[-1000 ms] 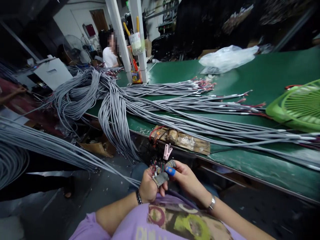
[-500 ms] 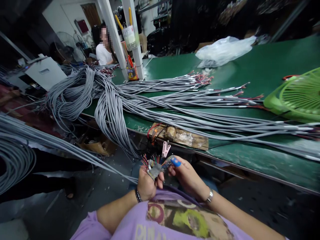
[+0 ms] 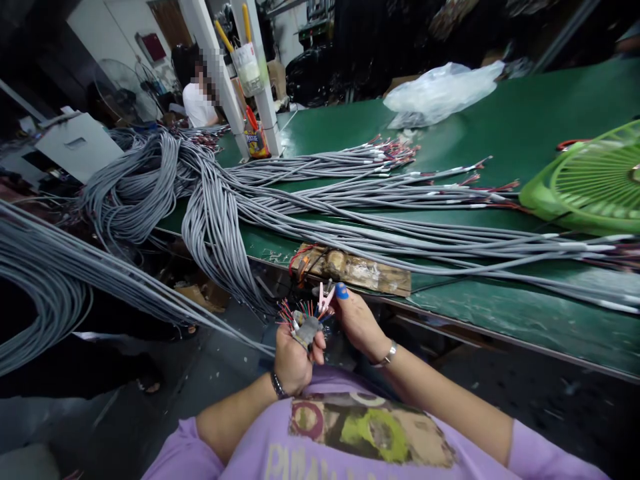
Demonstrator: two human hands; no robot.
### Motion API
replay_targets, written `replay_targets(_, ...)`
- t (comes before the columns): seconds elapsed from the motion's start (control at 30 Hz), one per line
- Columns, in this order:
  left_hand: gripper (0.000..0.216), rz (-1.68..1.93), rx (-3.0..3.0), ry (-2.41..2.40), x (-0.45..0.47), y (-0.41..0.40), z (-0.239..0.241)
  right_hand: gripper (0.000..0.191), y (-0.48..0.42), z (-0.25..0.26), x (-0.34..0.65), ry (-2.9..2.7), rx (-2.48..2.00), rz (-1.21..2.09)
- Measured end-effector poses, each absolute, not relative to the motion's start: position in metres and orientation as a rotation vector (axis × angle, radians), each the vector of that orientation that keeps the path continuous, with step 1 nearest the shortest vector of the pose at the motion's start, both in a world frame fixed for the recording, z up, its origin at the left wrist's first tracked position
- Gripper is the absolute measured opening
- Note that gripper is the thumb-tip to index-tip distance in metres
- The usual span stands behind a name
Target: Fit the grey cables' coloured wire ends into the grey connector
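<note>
My left hand [image 3: 293,360] is closed around a bundle of cable ends [image 3: 306,328], with red, green and other coloured wires fanned out at the top and a crumpled grey piece against them. My right hand [image 3: 356,317], blue wrapping on one fingertip, is raised beside a pink clothespin [image 3: 326,298] at the table edge. Its fingers are pinched together near the clothespin, partly hidden by my own hand, and what they hold I cannot make out. Just behind the clothespin lies a worn wooden board [image 3: 360,270] with wires on it.
Long grey cables [image 3: 300,227] spread across the green table [image 3: 500,127]; more cables [image 3: 150,300] hang at the left. A green fan [image 3: 595,180] stands right, a plastic bag [image 3: 443,93] behind. A post [image 3: 265,87] carries a tool cup. A person [image 3: 197,103] is at the back.
My right hand has moved up and away from the bundle to the clothespin at the table edge. My left hand still holds the bundle. The view has shifted slightly.
</note>
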State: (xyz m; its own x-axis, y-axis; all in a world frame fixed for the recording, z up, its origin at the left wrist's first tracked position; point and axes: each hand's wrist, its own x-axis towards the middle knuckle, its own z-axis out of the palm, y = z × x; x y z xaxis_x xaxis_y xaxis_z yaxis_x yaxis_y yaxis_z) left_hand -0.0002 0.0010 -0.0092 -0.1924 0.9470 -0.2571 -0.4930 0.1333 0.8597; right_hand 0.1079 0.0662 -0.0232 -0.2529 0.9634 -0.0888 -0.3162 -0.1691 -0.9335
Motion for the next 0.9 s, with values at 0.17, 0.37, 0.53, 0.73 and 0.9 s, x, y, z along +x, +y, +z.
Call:
replay_targets(0.17, 0.028, 1.417, 0.606, 1.1, 0.0, 0.0, -0.011, 0.046, 0.069, -0.026, 0.105, -0.707, -0.676, 2.019)
replay_targets(0.37, 0.024, 1.382, 0.609, 1.118, 0.002, 0.001, -0.012, 0.039, 0.07, -0.022, 0.097, -0.499, -0.648, 2.034)
replay_targets(0.53, 0.025, 1.37, 0.636, 1.13, 0.0, 0.0, -0.014, 0.041, 0.069, -0.024, 0.096, -0.503, -0.648, 2.027)
replay_targets(0.73, 0.033, 1.359, 0.67, 1.141, -0.006, -0.006, -0.013, 0.05, 0.049, -0.03, 0.115, -0.741, -0.627, 2.162)
replay_targets(0.9, 0.04, 1.31, 0.744, 1.192, -0.01, -0.01, -0.018, 0.036, 0.032, -0.026, 0.123, -1.054, -0.73, 2.023)
